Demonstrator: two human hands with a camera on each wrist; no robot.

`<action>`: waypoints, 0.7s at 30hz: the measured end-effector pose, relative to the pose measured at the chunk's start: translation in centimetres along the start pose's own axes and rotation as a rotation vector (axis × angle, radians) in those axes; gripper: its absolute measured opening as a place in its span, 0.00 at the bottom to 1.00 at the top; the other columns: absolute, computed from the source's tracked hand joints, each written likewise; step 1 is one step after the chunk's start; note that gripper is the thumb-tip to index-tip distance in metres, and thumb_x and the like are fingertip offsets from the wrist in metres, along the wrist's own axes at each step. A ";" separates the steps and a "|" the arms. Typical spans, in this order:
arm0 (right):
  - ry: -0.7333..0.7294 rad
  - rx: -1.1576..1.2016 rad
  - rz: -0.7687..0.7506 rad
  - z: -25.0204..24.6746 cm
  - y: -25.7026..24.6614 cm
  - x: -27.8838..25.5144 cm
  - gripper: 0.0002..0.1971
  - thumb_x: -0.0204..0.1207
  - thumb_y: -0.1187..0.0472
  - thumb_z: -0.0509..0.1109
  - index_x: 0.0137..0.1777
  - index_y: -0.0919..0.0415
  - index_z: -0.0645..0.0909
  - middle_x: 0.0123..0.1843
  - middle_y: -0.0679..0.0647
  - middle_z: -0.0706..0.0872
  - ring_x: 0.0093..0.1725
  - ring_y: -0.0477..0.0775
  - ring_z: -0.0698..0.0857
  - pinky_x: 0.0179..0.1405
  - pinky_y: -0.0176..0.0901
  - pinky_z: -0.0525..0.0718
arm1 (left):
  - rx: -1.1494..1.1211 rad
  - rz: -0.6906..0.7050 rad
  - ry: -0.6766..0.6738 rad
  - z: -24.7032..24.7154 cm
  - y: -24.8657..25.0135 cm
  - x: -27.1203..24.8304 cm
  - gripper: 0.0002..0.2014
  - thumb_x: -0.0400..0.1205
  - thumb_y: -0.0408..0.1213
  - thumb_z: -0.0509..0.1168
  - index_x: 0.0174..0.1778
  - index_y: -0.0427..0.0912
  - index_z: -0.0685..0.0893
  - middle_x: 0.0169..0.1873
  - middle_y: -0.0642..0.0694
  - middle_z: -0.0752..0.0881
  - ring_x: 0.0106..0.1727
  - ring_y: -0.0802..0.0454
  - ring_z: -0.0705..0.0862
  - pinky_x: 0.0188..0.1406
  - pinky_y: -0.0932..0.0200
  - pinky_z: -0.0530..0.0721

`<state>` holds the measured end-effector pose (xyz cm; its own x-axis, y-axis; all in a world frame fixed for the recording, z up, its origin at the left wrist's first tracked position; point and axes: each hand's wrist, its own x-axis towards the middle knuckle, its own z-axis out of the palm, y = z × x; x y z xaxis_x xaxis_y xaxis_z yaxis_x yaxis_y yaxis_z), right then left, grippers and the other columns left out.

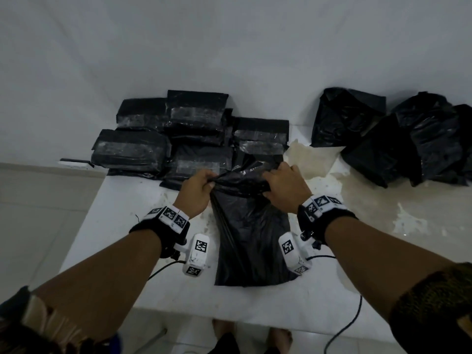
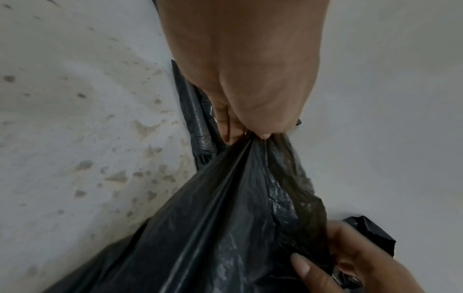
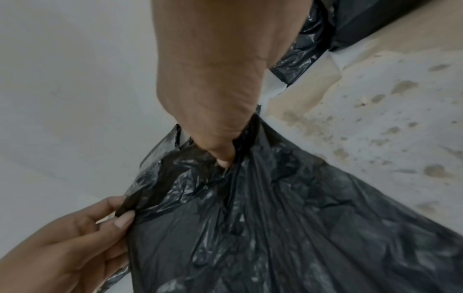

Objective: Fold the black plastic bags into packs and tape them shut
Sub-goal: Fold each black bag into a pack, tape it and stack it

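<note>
Hands: both grip the far edge of one black bag [image 1: 251, 226], lifting that edge off the tabletop [image 1: 122, 200].
Left hand [image 1: 196, 191]: fingers and thumb curled, pinching a bunched left corner of the bag; the left wrist view shows the plastic drawn into tight pleats at the fingertips [image 2: 231, 130].
Right hand [image 1: 284, 186]: fingers curled over the right corner, thumb tucked into the crumpled film.
Bag: thin, glossy, creased black plastic; its near part lies flat as a long rectangle on the tabletop between the forearms, its far end is gathered and wrinkled between the hands.
Finished packs [image 1: 190, 134]: several flat black packs with shiny clear tape across them, piled just beyond the hands, some overlapping.
Loose bags [image 1: 398, 139]: crumpled black heap at the far right, well apart from the packs.
Tabletop: white, with tan stains and peeled patches to the right of the bag.
</note>
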<state>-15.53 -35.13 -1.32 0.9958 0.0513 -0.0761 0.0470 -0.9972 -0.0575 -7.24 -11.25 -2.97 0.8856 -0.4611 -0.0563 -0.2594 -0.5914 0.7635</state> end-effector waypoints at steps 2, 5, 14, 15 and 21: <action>-0.032 -0.034 0.027 0.0 0.6 0.6 0.14 0.81 0.49 0.66 0.62 0.54 0.81 0.56 0.55 0.85 0.62 0.62 0.74 0.61 0.59 0.70 | -0.050 -0.017 -0.011 -0.2 -0.3 0.6 0.08 0.85 0.28 0.64 0.59 0.35 0.82 0.49 0.45 0.88 0.52 0.49 0.87 0.58 0.51 0.85; 0.034 0.127 0.080 0.1 1.9 1.2 0.12 0.81 0.51 0.69 0.57 0.57 0.85 0.52 0.58 0.85 0.58 0.65 0.76 0.56 0.56 0.72 | -0.083 -0.063 -0.024 -0.3 -1.4 1.6 0.06 0.84 0.30 0.66 0.55 0.36 0.83 0.42 0.47 0.87 0.43 0.50 0.87 0.53 0.45 0.88; 0.077 0.942 0.668 2.8 2.1 -1.7 0.30 0.75 0.45 0.77 0.70 0.59 0.72 0.58 0.52 0.82 0.55 0.54 0.83 0.58 0.50 0.82 | -0.197 -0.318 -0.029 0.7 -3.5 1.8 0.27 0.75 0.72 0.62 0.36 0.49 0.86 0.38 0.51 0.90 0.46 0.44 0.89 0.52 0.47 0.87; -0.005 1.045 0.682 3.4 1.8 -2.3 0.31 0.74 0.44 0.77 0.70 0.58 0.72 0.59 0.52 0.84 0.56 0.54 0.85 0.60 0.52 0.83 | -0.239 -0.356 -0.091 1.1 -3.8 1.3 0.29 0.70 0.75 0.64 0.40 0.51 0.88 0.40 0.52 0.91 0.46 0.46 0.90 0.53 0.45 0.88; 0.002 1.141 0.692 7.3 1.4 -3.3 0.22 0.76 0.51 0.77 0.44 0.74 0.81 0.46 0.69 0.88 0.45 0.61 0.88 0.50 0.55 0.84 | -0.335 -0.284 -0.432 3.7 -5.0 -1.6 0.22 0.68 0.57 0.79 0.56 0.56 0.89 0.55 0.56 0.91 0.59 0.57 0.87 0.68 0.48 0.82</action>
<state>-19.33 -36.34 -8.44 0.7877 -0.4451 -0.4259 -0.5556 -0.2146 -0.8033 -8.78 -9.97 -9.08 0.6478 -0.5840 -0.4891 0.1607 -0.5229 0.8371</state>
